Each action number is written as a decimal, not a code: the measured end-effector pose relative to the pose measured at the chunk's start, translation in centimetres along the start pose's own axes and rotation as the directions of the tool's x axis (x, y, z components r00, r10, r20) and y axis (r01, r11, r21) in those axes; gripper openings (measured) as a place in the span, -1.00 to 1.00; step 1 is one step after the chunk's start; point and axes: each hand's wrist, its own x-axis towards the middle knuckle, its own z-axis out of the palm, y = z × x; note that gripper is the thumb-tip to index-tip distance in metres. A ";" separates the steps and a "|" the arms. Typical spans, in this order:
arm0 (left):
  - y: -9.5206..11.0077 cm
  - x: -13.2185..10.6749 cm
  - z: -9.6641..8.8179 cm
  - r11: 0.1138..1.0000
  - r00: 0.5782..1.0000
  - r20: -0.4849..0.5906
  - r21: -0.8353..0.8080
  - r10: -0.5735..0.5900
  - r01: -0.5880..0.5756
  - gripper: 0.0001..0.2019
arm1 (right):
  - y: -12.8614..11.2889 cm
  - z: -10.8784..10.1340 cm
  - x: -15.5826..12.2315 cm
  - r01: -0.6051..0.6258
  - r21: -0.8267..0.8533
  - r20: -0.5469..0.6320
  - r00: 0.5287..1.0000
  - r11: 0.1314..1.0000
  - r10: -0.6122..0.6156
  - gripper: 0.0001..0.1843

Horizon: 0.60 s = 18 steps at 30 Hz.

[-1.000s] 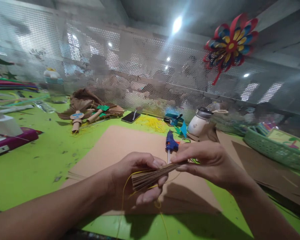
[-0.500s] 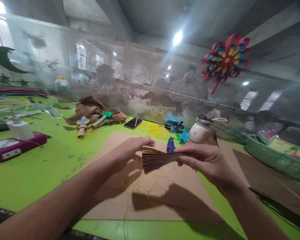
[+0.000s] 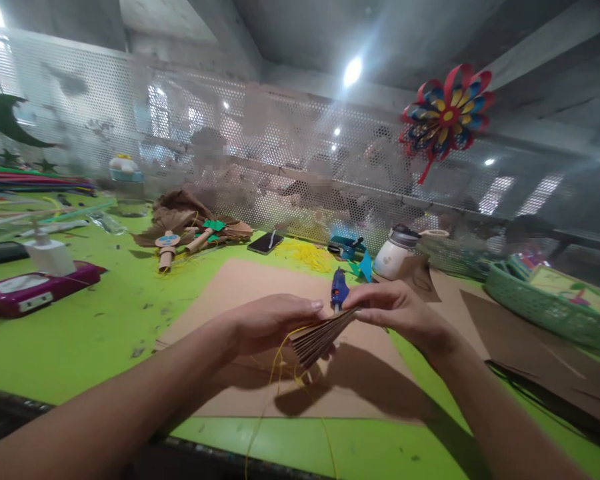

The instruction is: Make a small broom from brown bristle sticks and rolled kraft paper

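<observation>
A pleated bundle of brown paper [image 3: 320, 337] is held between both hands above a brown cardboard sheet [image 3: 240, 287]. My left hand [image 3: 270, 320] grips its fanned lower end, fingers curled round it. My right hand [image 3: 397, 310] pinches the narrow upper end. A thin yellow string [image 3: 275, 363] loops down from the bundle over the cardboard. Just behind the hands lies a blue glue gun [image 3: 339, 290].
The green table [image 3: 80, 327] bears a magenta box [image 3: 30, 293] with a white charger at left, finished brown paper figures [image 3: 190, 230], a phone [image 3: 265, 242], yellow string scraps [image 3: 305, 255], a white jar [image 3: 393, 253] and a green basket [image 3: 545, 303]. A perforated screen with a paper flower [image 3: 445, 113] stands behind.
My left hand, lifted open off the bundle half a second ago, has closed on the fanned end again. The bundle has tilted down to the left.
</observation>
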 end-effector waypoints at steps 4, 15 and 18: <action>-0.4 0.1 0.4 0.993 0.977 0.204 -0.094 -0.054 0.075 -0.60 | 0.4 0.0 0.1 0.013 0.083 0.079 0.997 0.996 -0.020 -0.82; -1.6 0.5 -0.2 0.966 0.969 0.241 -0.235 -0.049 0.107 -0.79 | 1.0 1.2 0.6 -0.022 0.194 0.081 0.997 0.981 0.006 -0.75; -1.4 0.5 0.0 0.964 0.974 0.223 -0.246 -0.043 0.099 -0.82 | 1.1 1.5 0.7 -0.004 0.187 0.030 1.000 0.982 -0.001 -0.70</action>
